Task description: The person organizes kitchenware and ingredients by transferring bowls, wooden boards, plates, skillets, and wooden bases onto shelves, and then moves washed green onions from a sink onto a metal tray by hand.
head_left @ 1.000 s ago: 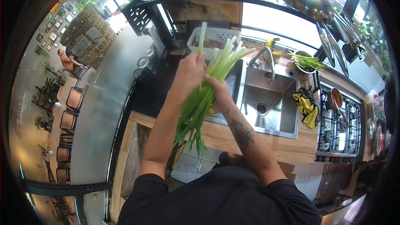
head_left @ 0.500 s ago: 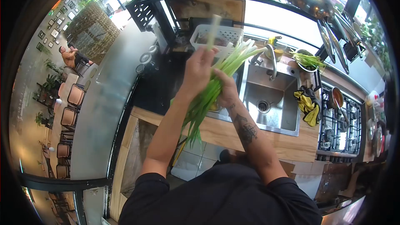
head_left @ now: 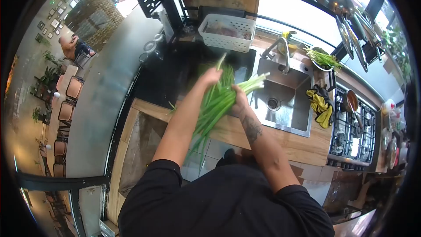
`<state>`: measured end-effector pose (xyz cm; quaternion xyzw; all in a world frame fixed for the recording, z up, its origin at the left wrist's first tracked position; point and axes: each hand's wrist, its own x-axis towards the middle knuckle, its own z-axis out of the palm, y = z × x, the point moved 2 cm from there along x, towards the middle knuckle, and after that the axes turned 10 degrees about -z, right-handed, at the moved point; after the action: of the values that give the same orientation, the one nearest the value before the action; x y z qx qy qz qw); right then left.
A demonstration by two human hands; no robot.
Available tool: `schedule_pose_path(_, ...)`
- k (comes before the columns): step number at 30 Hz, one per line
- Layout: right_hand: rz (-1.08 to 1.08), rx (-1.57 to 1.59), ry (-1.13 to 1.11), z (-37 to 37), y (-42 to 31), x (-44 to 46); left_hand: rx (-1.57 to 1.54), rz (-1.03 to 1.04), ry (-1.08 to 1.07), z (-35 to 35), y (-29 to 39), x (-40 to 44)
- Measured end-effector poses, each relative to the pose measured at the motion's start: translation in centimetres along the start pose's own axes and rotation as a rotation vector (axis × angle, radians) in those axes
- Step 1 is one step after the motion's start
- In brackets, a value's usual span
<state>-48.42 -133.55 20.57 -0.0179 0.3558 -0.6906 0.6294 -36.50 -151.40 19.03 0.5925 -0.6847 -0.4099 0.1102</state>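
Note:
A bunch of green onions (head_left: 219, 103) hangs over the counter's front edge, its white ends pointing right toward the steel sink (head_left: 280, 101). My right hand (head_left: 240, 99) is closed around the bunch near its pale ends. My left hand (head_left: 212, 77), slightly blurred, pinches a green onion stalk (head_left: 221, 61) whose pale end points up, left of the bunch. More greens (head_left: 227, 75) show behind the hands, over the dark left basin area; what holds them is hidden.
A white perforated basket (head_left: 228, 35) stands behind the hands. Around the sink are a faucet (head_left: 285, 55), a bowl of greens (head_left: 323, 59) and yellow-black gloves (head_left: 321, 107). A gas stove (head_left: 351, 131) is at right. A seated person (head_left: 74, 46) is far left, beyond the partition.
Both hands and the bunch have moved lower in view, nearer the counter. The stalk in my left hand has come down. Greens behind the hands are now visible. The camera view has shifted slightly.

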Motion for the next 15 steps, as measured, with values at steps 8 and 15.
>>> schedule_pose_path(8, 0.058, 0.035, 0.151, -2.1, 0.5, 0.4, 0.206, -0.269, 0.374, -0.4, 4.8, -4.3)
schedule_pose_path(15, -0.009, 0.073, -0.059, -0.6, -1.5, -1.1, 0.242, -0.122, 0.304, -1.1, 3.6, -1.5)
